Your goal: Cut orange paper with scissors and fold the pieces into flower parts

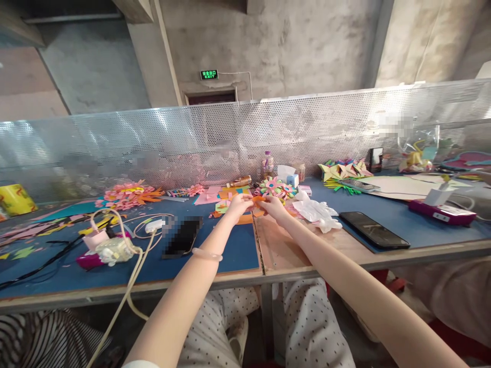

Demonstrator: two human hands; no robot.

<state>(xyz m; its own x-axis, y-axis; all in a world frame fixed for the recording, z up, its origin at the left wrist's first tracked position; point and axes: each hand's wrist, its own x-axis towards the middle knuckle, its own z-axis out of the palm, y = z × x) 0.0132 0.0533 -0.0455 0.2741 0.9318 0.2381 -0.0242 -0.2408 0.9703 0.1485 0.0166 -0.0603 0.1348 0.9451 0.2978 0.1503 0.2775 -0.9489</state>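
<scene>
Both my arms reach forward over the table, and the hands meet around a small piece of orange paper (258, 199). My left hand (240, 205) pinches its left side, while my right hand (274, 207) has its fingers closed on the right side. Flat beneath them lies an orange sheet (244, 219). Just beyond the hands are a bunch of paper flowers (274, 187) in pink, green and orange and some pink paper sheets (209, 196). Crumpled white tissue (316, 212) rests to the right of my right hand.
A black phone (374, 230) lies at right, another phone (183, 237) at left. Cables run from a power strip (90, 259) over the front edge. A purple power strip (443, 210), a bottle (267, 164) and pink paper flowers (125, 196) stand around. A perforated metal screen (184, 135) closes the back.
</scene>
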